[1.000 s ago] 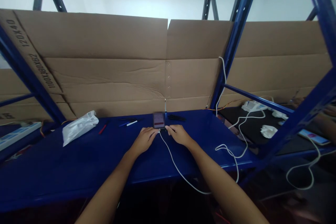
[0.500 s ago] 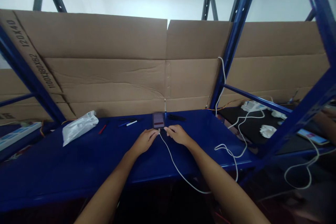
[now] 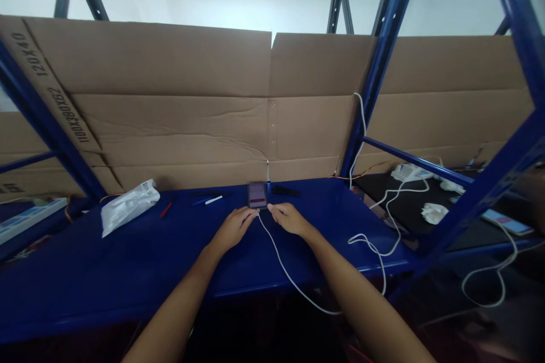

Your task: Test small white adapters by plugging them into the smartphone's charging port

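A phone [image 3: 257, 195] with its screen lit lies on the blue tabletop, close to the cardboard at the back. At its lower edge, the fingers of my left hand [image 3: 235, 227] pinch the end of a white cable [image 3: 279, 255], whose plug is mostly hidden by the fingertips. From there the cable curves down over the table's front edge and passes behind my right forearm. My right hand [image 3: 289, 218] is closed at the phone's lower right corner, thumb and finger against it; exactly how it grips cannot be made out.
On the blue table [image 3: 128, 272] lie a white plastic bag [image 3: 130, 208], a red pen-like item [image 3: 166, 210], a white stick [image 3: 213, 200] and dark tools [image 3: 286, 191]. Cardboard [image 3: 183, 119] walls the back. Blue posts stand both sides. At right, another phone [image 3: 508, 222] sits among cables.
Both my hands and the phone stay almost in place; my left fingertips cover slightly more of the plug. At the far right, another person's arm has shifted and blurred.
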`<action>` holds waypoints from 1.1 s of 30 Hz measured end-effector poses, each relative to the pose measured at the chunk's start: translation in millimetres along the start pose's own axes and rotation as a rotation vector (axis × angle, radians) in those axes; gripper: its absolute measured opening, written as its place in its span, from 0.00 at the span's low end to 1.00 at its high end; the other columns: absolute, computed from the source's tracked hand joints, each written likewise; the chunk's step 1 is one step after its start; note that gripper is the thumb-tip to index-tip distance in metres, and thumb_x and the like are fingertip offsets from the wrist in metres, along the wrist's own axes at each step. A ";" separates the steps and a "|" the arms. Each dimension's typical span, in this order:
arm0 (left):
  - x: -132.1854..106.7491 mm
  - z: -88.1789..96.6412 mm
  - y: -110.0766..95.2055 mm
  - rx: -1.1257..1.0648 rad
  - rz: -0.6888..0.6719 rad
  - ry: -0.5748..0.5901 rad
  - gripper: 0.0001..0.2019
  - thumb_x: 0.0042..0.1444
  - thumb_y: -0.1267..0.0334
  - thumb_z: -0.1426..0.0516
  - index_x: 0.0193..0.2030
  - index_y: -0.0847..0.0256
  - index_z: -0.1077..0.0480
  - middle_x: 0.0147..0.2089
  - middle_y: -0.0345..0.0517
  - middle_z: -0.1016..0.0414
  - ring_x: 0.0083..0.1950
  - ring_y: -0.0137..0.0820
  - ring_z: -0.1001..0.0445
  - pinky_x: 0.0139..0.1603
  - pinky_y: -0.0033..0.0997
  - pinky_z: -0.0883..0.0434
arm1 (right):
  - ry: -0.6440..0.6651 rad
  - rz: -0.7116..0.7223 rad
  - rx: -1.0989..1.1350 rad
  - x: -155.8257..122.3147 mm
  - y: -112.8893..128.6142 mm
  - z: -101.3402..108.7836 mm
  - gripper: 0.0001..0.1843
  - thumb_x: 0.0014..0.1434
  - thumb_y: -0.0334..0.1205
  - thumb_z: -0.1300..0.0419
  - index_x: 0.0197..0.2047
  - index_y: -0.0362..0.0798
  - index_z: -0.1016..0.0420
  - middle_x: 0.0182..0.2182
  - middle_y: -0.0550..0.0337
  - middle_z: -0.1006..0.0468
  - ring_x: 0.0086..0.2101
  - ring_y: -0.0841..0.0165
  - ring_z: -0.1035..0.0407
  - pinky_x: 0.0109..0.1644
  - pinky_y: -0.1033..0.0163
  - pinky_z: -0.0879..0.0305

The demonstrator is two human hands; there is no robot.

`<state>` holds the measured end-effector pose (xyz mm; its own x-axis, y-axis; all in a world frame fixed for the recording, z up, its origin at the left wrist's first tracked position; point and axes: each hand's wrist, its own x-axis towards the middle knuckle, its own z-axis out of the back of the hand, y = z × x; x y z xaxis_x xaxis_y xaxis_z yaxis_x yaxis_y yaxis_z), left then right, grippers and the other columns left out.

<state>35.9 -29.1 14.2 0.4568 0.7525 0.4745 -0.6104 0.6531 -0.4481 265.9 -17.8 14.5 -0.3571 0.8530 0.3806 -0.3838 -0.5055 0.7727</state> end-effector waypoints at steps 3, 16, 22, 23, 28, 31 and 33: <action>-0.2 -1.5 -1.4 0.018 0.010 -0.009 0.15 0.72 0.56 0.53 0.49 0.54 0.25 0.48 0.47 0.20 0.50 0.38 0.23 0.57 0.41 0.30 | -0.036 -0.002 0.002 0.8 -1.0 1.3 0.32 0.70 0.59 0.53 0.23 0.47 0.30 0.20 0.63 0.30 0.24 0.71 0.35 0.31 0.66 0.40; 3.6 1.5 -1.9 -0.148 -0.099 -0.319 0.09 0.64 0.58 0.40 0.44 0.56 0.20 0.40 0.47 0.22 0.41 0.33 0.24 0.47 0.33 0.28 | 0.093 -0.124 0.294 3.6 0.4 2.2 0.33 0.63 0.68 0.49 0.24 0.47 0.33 0.17 0.65 0.35 0.21 0.73 0.42 0.28 0.66 0.46; 13.4 -2.2 -1.6 -0.756 0.227 -0.647 0.32 0.48 0.57 0.29 0.60 0.57 0.29 0.43 0.43 0.24 0.39 0.29 0.22 0.45 0.30 0.25 | 0.241 -0.109 0.383 1.6 8.4 1.7 0.30 0.59 0.67 0.42 0.31 0.45 0.26 0.22 0.63 0.29 0.24 0.73 0.36 0.30 0.67 0.43; 14.0 -3.0 -0.7 -0.851 0.260 -0.643 0.34 0.47 0.58 0.29 0.62 0.58 0.31 0.44 0.44 0.23 0.41 0.30 0.21 0.47 0.32 0.25 | 0.265 -0.102 0.382 1.0 9.9 1.3 0.29 0.59 0.67 0.41 0.31 0.45 0.26 0.22 0.63 0.29 0.24 0.72 0.36 0.30 0.67 0.43; 12.7 -3.8 2.8 -1.118 0.416 -0.580 0.39 0.45 0.59 0.28 0.64 0.62 0.31 0.40 0.46 0.19 0.46 0.36 0.20 0.53 0.40 0.25 | 0.276 -0.097 0.370 -0.9 13.1 0.2 0.29 0.59 0.66 0.41 0.31 0.45 0.25 0.23 0.62 0.28 0.25 0.72 0.35 0.30 0.67 0.42; 11.7 -2.5 3.2 -1.137 0.460 -0.579 0.34 0.43 0.58 0.27 0.58 0.65 0.25 0.38 0.46 0.18 0.45 0.37 0.19 0.53 0.42 0.25 | 0.279 -0.105 0.361 -1.1 11.8 0.5 0.28 0.59 0.65 0.41 0.31 0.45 0.25 0.23 0.62 0.27 0.25 0.72 0.35 0.30 0.67 0.42; 11.8 -2.1 2.5 -1.122 0.457 -0.584 0.29 0.43 0.56 0.27 0.52 0.67 0.22 0.41 0.51 0.18 0.45 0.38 0.19 0.54 0.43 0.25 | 0.275 -0.112 0.353 -0.7 10.2 0.9 0.28 0.59 0.64 0.40 0.31 0.44 0.25 0.23 0.61 0.27 0.25 0.72 0.34 0.30 0.67 0.42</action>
<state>41.2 -18.4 17.1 -0.1564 0.9576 0.2421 0.3512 0.2830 -0.8925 263.0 -23.5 22.5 -0.5611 0.8096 0.1723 -0.1367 -0.2959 0.9454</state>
